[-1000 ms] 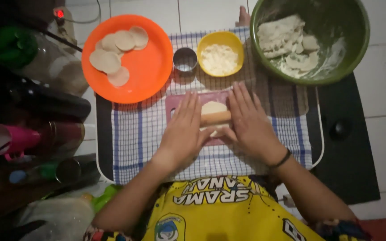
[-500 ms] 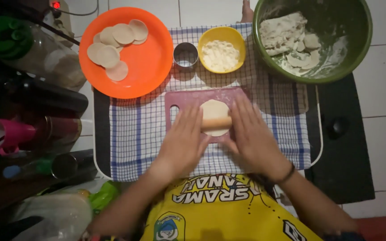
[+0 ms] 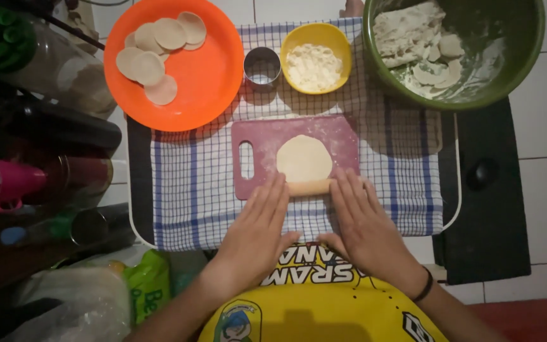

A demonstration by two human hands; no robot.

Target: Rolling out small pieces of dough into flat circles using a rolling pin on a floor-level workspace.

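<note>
A flat round of pale dough (image 3: 304, 158) lies on a small pink cutting board (image 3: 262, 140) set on a blue-checked cloth (image 3: 192, 190). At the board's near edge rests a wooden rolling pin (image 3: 309, 187), just touching the dough. My left hand (image 3: 256, 231) lies flat on the pin's left end, fingers together and stretched out. My right hand (image 3: 363, 227) presses flat on its right end, a dark band on the wrist.
An orange plate (image 3: 213, 76) with several cut dough discs (image 3: 153, 54) stands at the back left. Beside it are a metal ring cutter (image 3: 262, 66), a yellow bowl of flour (image 3: 315, 58) and a green bowl of dough scraps (image 3: 476, 95). Bottles and cups crowd the left side.
Both hands have rolled the pin back toward me, from over the dough to the board's near edge. The dough round now lies uncovered and looks wider and flatter.
</note>
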